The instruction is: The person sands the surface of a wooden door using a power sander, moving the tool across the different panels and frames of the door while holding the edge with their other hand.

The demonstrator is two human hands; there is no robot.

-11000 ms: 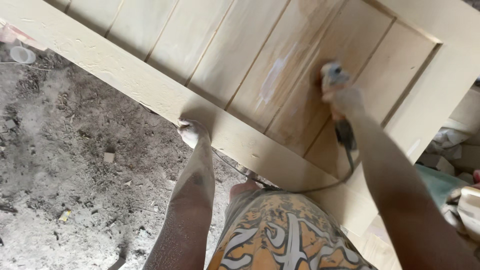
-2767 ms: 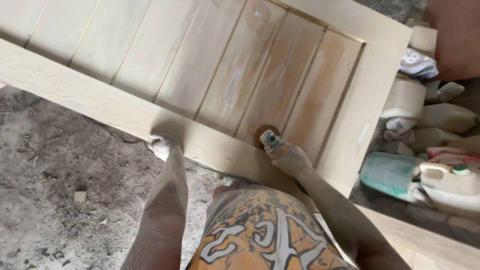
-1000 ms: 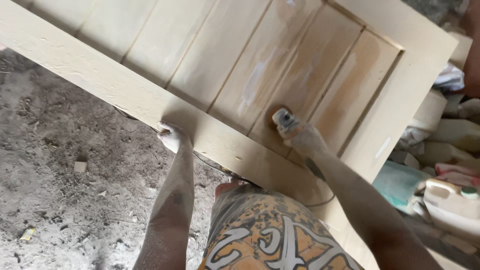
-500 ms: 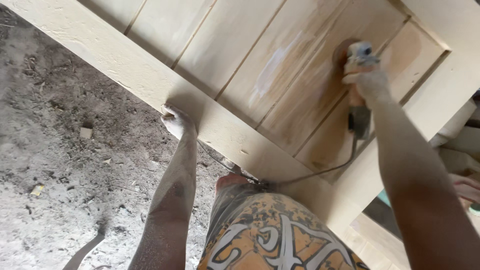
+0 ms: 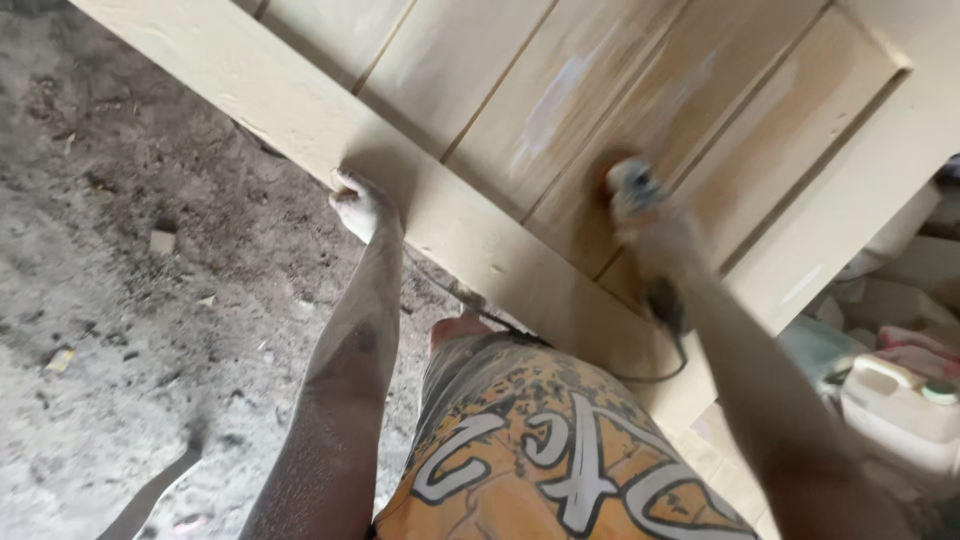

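The sander [image 5: 632, 190] sits on the door [image 5: 560, 120], on a panel near its lower rail, gripped by the blurred right hand [image 5: 665, 235]. The left hand [image 5: 362, 208] clasps the door's near edge. A white jug [image 5: 900, 410] stands beside the door's corner.

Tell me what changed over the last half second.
The right hand drew the sander back along the door panel, down toward the near rail and the person's body. The left hand stayed gripping the door's near edge, and the cord still trails behind.
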